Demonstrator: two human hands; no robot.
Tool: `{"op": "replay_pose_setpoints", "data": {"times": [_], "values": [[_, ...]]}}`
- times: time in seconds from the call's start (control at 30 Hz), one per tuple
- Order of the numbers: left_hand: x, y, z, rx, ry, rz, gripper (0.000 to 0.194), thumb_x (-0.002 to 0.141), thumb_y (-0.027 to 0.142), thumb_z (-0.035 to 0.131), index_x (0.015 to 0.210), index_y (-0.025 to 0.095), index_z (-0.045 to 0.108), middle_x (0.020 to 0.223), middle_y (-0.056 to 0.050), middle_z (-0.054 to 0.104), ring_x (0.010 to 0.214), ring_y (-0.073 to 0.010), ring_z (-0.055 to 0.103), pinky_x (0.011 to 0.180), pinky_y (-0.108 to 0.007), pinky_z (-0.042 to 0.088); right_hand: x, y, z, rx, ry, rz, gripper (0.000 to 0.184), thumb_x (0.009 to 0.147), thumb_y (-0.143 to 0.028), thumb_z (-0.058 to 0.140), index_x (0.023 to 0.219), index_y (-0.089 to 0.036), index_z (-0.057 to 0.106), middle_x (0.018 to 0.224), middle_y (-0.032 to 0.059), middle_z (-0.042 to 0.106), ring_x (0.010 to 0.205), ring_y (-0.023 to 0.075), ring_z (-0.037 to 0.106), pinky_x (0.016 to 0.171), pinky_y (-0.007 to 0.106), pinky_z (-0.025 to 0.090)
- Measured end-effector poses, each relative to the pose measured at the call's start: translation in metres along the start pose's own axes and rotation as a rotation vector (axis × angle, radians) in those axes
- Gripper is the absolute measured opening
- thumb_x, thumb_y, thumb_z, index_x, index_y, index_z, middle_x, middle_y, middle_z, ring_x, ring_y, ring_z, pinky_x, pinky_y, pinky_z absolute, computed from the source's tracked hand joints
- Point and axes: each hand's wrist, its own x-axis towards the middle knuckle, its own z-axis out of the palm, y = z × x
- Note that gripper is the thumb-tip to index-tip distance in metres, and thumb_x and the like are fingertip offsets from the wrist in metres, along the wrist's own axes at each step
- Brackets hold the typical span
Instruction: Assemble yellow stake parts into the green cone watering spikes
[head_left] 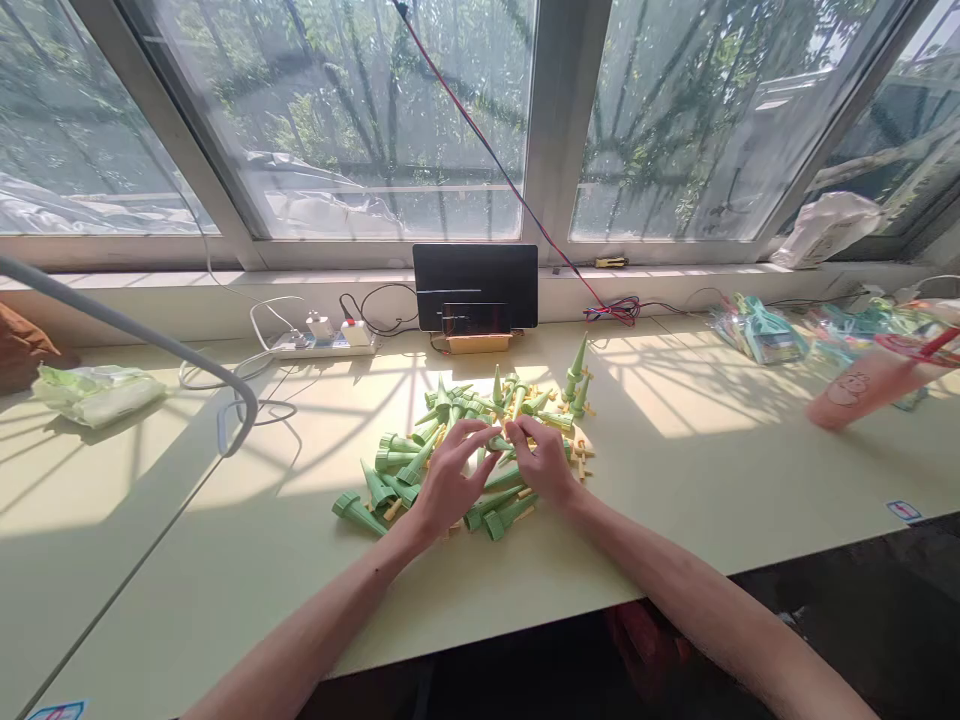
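My left hand (pixel 453 478) is closed, thumb and fingers curved round a green plastic spike (pixel 499 443). Right beside it, my right hand (pixel 546 462) pinches at the far end of the same piece; its fingertips hide whatever small part may be between them. Beneath and around both hands lies a loose pile of cone-shaped green spikes with ribbed caps, such as the one at the near left (pixel 358 512). Small yellow valve-like pegs (pixel 582 458) are scattered among them, mostly at the pile's right side. Two spikes (pixel 576 365) stand upright at the back right.
Behind the pile a black tablet (pixel 475 275) leans near the window sill, with a phone before it. A power strip (pixel 324 343) with cables sits left of it. A grey curved tube (pixel 150 330) crosses the left. A pink cup (pixel 862 385) and plastic bags (pixel 759 330) are at right.
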Motion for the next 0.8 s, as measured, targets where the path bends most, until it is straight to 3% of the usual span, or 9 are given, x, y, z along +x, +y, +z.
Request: {"op": "replay_pose_setpoints", "data": {"times": [0.13,0.23,0.33,0.4,0.53,0.8], "values": [[0.001,0.004,-0.001,-0.087,0.035,-0.112,0.031,0.089,0.022,0.059,0.120,0.021,0.057,0.110,-0.008,0.061,0.091,-0.0164,0.064,0.079,-0.032,0.057,0.001,-0.002,-0.002,-0.023,0.092,0.007,0.033,0.098,-0.033,0.043,0.068,-0.019,0.048,0.060,-0.0022,0.047,0.056,0.0112,0.042,0.054,0.024,0.032],[0.003,0.006,-0.003,-0.097,0.094,-0.167,0.010,0.090,0.025,0.057,0.095,0.017,0.061,0.090,-0.005,0.064,0.079,-0.0143,0.062,0.069,-0.027,0.054,0.001,-0.003,-0.003,-0.046,0.156,0.012,0.033,0.098,-0.033,0.044,0.069,-0.019,0.049,0.060,-0.0021,0.049,0.056,0.0112,0.043,0.055,0.023,0.033],[0.004,0.007,-0.005,-0.109,0.030,-0.219,0.032,0.094,0.030,0.052,0.066,0.015,0.059,0.061,0.000,0.060,0.057,-0.0106,0.055,0.057,-0.023,0.046,0.000,-0.003,-0.002,-0.065,0.147,-0.021,0.033,0.098,-0.032,0.045,0.068,-0.019,0.049,0.060,-0.0021,0.049,0.055,0.0110,0.043,0.055,0.023,0.033],[0.003,0.008,-0.006,-0.148,-0.043,-0.248,0.044,0.096,0.033,0.048,0.057,0.015,0.058,0.052,0.001,0.058,0.049,-0.0092,0.052,0.053,-0.022,0.042,-0.001,-0.002,-0.001,-0.071,0.107,-0.060,0.033,0.098,-0.031,0.045,0.067,-0.019,0.047,0.059,-0.0024,0.047,0.054,0.0108,0.041,0.054,0.023,0.032],[0.003,0.010,-0.005,-0.221,-0.110,-0.256,0.050,0.097,0.037,0.044,0.056,0.014,0.061,0.050,0.000,0.061,0.046,-0.0088,0.055,0.051,-0.020,0.040,-0.003,-0.002,0.001,-0.055,0.045,-0.114,0.033,0.097,-0.028,0.045,0.066,-0.019,0.044,0.058,-0.0035,0.043,0.054,0.0104,0.037,0.054,0.023,0.031],[0.006,0.014,-0.008,-0.201,-0.123,-0.245,0.048,0.096,0.038,0.046,0.057,0.014,0.062,0.050,0.000,0.058,0.049,-0.0091,0.053,0.052,-0.020,0.038,-0.003,0.000,0.001,-0.027,0.034,-0.113,0.031,0.097,-0.028,0.045,0.067,-0.020,0.045,0.059,-0.0031,0.044,0.054,0.0105,0.038,0.053,0.023,0.031]]}}
